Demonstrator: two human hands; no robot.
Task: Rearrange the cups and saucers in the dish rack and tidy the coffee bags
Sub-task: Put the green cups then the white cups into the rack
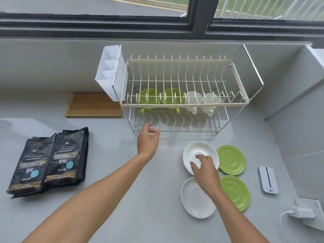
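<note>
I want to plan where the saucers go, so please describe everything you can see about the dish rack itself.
The dish rack is a two-tier wire frame standing on the grey counter against the wall below the window. Its upper tier looks cream-coated, with upright dividers. The lower tier is shiny metal with curved slots, where two green cups and two white cups sit at the back. A white plastic cutlery holder hangs on its left end. The left hand hovers at the lower front rail.
</note>
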